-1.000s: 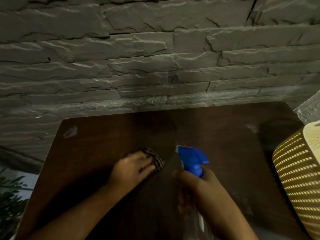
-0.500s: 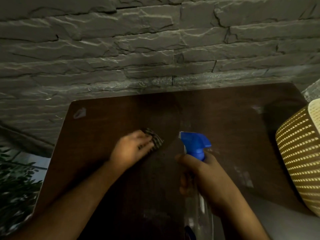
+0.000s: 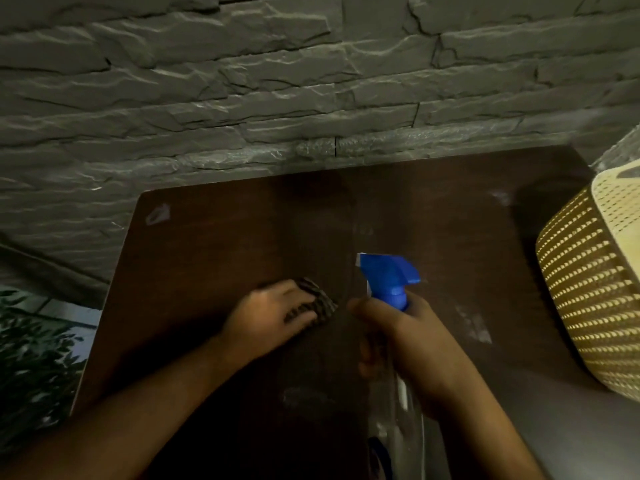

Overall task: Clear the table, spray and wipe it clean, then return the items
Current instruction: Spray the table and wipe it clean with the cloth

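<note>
The dark brown wooden table (image 3: 214, 244) fills the middle of the view and stands against a stone wall. My left hand (image 3: 266, 317) presses a striped dark cloth (image 3: 320, 299) flat on the table near its centre. Just to the right, my right hand (image 3: 412, 344) grips a clear spray bottle (image 3: 398, 427) with a blue trigger head (image 3: 389, 275), held upright with the nozzle pointing left and away from me. Pale smears show on the table top at the far left corner and to the right of the bottle.
A yellow perforated basket (image 3: 595, 292) stands at the table's right edge. The grey stone wall (image 3: 277, 81) runs behind the table. Green plant leaves (image 3: 31, 362) show beyond the table's left edge.
My left hand and the cloth have barely shifted, and the right hand still holds the bottle beside it. The camera tilted slightly, so the table moved in the picture.
</note>
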`<action>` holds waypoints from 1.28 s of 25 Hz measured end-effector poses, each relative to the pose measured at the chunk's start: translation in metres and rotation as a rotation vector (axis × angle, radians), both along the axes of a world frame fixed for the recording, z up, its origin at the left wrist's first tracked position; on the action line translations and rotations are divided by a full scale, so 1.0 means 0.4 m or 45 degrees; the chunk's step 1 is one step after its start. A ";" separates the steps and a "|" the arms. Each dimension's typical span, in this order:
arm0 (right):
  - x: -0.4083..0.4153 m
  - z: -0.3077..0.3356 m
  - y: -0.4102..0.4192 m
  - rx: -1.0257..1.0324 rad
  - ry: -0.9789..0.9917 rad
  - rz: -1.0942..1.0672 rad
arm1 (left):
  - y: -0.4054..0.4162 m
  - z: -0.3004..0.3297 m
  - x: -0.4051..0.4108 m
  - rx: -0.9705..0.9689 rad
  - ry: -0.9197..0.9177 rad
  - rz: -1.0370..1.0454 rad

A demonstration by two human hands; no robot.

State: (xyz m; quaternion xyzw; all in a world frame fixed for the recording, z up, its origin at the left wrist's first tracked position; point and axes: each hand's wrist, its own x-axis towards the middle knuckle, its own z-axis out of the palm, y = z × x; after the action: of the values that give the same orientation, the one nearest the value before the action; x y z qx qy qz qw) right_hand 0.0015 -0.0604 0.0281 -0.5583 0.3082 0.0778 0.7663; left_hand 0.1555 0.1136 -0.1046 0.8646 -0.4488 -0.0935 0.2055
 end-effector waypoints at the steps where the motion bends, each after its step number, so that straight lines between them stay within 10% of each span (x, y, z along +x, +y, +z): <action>1: -0.007 -0.001 -0.001 0.001 0.008 -0.002 | 0.008 0.000 0.051 0.004 -0.067 0.078; 5: -0.036 -0.023 0.015 -0.017 0.035 -0.003 | -0.131 0.009 0.229 0.041 -0.184 0.615; 13: -0.098 -0.011 0.031 0.004 0.025 0.063 | -0.030 -0.017 -0.104 -0.045 -0.061 0.049; 19: -0.170 -0.034 0.031 -0.044 0.078 0.054 | -0.195 0.011 0.076 0.079 -0.274 0.541; 27: -0.260 -0.027 0.058 0.030 0.089 0.119 | 0.097 -0.005 -0.190 -0.031 -0.186 0.048; 32: -0.261 -0.060 0.082 0.041 0.087 0.101 | -0.002 0.007 0.037 0.054 -0.320 0.580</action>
State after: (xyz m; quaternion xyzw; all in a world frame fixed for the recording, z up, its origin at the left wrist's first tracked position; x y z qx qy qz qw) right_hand -0.1029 -0.0276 0.0041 -0.5546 0.3106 0.1323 0.7605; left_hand 0.1704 0.1130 -0.1017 0.9523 -0.2625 0.0541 0.1458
